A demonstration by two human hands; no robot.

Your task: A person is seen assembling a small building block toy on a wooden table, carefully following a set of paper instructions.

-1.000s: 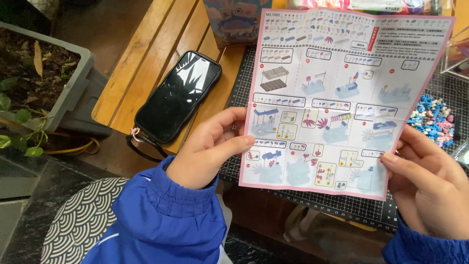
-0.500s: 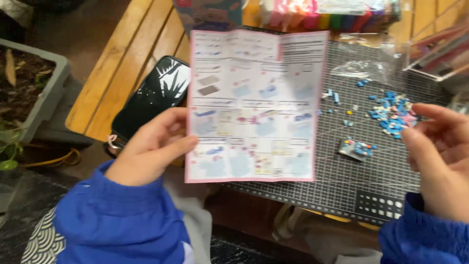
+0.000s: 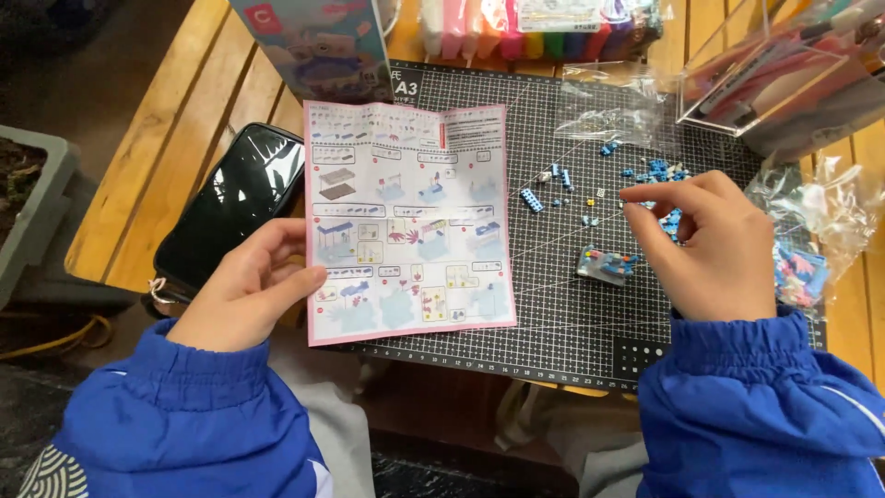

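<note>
While your left hand (image 3: 247, 288) pinches the lower left edge of the pink-bordered instruction sheet (image 3: 408, 221), thumb on top and fingers curled beneath, your right hand (image 3: 705, 247) hovers over the scatter of small blue bricks (image 3: 656, 171) on the black cutting mat (image 3: 572, 323). Right hand: fingers drawn together, tips pointing left and down toward the bricks; whether a piece is pinched between them cannot be told. Bricks: loose, spread just beyond and left of those fingertips. Partly built model (image 3: 606, 264): on the mat, just left of the right hand, between it and the sheet. Sheet: long axis running away from you, lying left of the bricks. Right hand is the nearer to the pieces. Dark phone (image 3: 230, 207): left of the sheet, on the slatted wooden table (image 3: 166, 138).
</note>
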